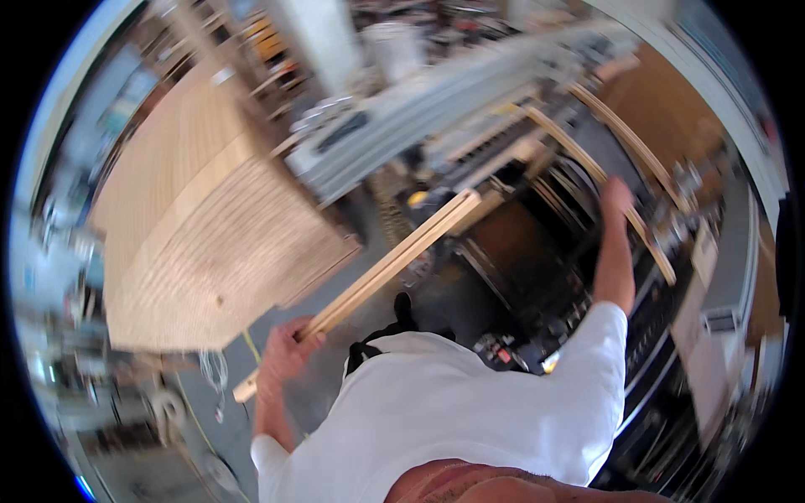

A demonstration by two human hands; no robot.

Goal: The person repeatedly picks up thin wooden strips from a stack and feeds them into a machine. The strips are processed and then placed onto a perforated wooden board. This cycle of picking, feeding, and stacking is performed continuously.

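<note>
A: Pale wood, long and thin: a pair of strips (394, 260) carried as one, running from about 7 o'clock near the body up toward 1 o'clock. Left hand (283, 350) is closed around them close to the near end, fingers wrapped over, a short stub sticking out below the fist.

B: So nearly the whole length hangs out past the grip?

A: Yes. I'd judge them light but stiff along the grain, and likely to whip or sag at the far tip when held so near one end. A hold nearer mid-length would balance better. Edges look square and dry, not slippery; thin stock like this could snap if levered against the machine.

B: Right hand?

A: Right hand (616, 197) is stretched out toward 1 o'clock, at a curved wooden strip (608, 184) on the dark machine (537, 268). Blur is heavy; I cannot tell whether the fingers are closed on it or merely flat against it.

B: Beyond that?

A: At 10 o'clock a big stack of light boards (210, 235); at 12 o'clock a grey metal rail (436, 109). Grey floor (319, 310) underneath.
</note>
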